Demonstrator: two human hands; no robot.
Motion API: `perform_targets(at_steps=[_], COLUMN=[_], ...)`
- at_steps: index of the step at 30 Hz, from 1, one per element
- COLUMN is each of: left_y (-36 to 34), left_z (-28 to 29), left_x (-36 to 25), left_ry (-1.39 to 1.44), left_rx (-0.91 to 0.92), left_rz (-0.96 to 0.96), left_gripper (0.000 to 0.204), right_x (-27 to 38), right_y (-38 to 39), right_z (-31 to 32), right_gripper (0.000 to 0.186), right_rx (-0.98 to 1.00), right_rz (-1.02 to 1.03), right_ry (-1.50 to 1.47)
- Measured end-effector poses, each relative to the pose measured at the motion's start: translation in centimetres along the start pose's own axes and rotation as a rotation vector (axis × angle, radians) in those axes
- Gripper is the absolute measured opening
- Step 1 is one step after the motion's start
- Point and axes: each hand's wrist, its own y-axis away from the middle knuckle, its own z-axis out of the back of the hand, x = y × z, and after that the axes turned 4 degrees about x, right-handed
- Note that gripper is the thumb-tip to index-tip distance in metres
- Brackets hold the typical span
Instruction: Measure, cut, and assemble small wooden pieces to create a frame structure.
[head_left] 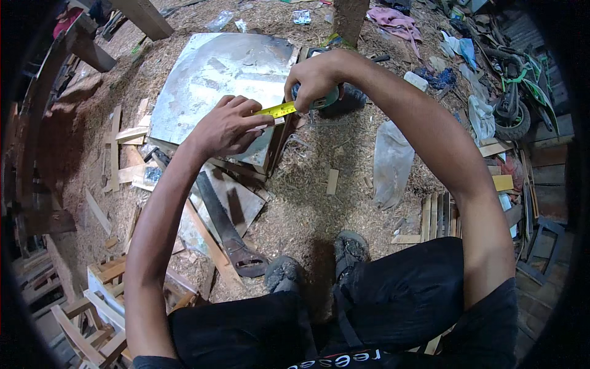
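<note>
A yellow tape measure blade point(279, 111) is drawn out a short way over the right edge of a low bench with a worn, whitish top point(209, 67). Its dark teal case point(326, 98) sits in my right hand point(316, 77), the fingers wrapped round it. My left hand point(230, 126) grips the blade's free end; its fingertips partly hide that end. Just under the blade, a small pale strip of wood point(279, 120) shows at the bench edge.
A handsaw point(224, 224) leans across boards before the bench, near a hammer point(161, 157). Wooden frames point(92, 320) stand lower left. A plastic sack point(393, 163) lies right on sawdust-covered ground; slats point(436, 215) and a small green motorbike point(516, 98) are beyond. A post point(350, 21) rises behind.
</note>
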Motion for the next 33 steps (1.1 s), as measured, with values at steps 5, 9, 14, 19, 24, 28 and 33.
perform_targets(at_steps=[5,9,14,19,24,28,33], left_y=[0.1,-0.1,0.0,0.5,0.6,0.9,0.8], left_z=[-0.1,0.3,-0.2,-0.3,-0.9,-1.1,-1.1], left_x=[0.1,-0.5,-0.9,-1.5,-1.9,-1.9,-2.0], left_ry=[0.02,0.024,-0.079,-0.141,-0.112,-0.132,-0.095], left_rx=[-0.043,-0.025,-0.062,-0.139,-0.139,-0.208,-0.228], left_rz=[-0.01,0.02,0.055,0.102,0.147,0.122,0.109], left_gripper=[0.037,0.035,0.039,0.044,0.034,0.033,0.031], right_x=[0.1,0.4,-1.0,0.1,0.0,0.1,0.0], right_y=[0.1,1.1,0.4,1.9,0.8,0.0,1.1], right_z=[0.0,-0.2,-0.2,0.4,-1.1,-1.6,-1.5], right_gripper=[0.054,0.053,0.053,0.051,0.053,0.053,0.056], right_rx=[-0.005,-0.034,-0.099,-0.112,-0.238,-0.266,-0.306], right_rz=[0.008,0.047,0.12,0.121,0.167,0.14,0.083], right_ry=[-0.004,0.008,0.05,0.081,0.065,0.107,0.166])
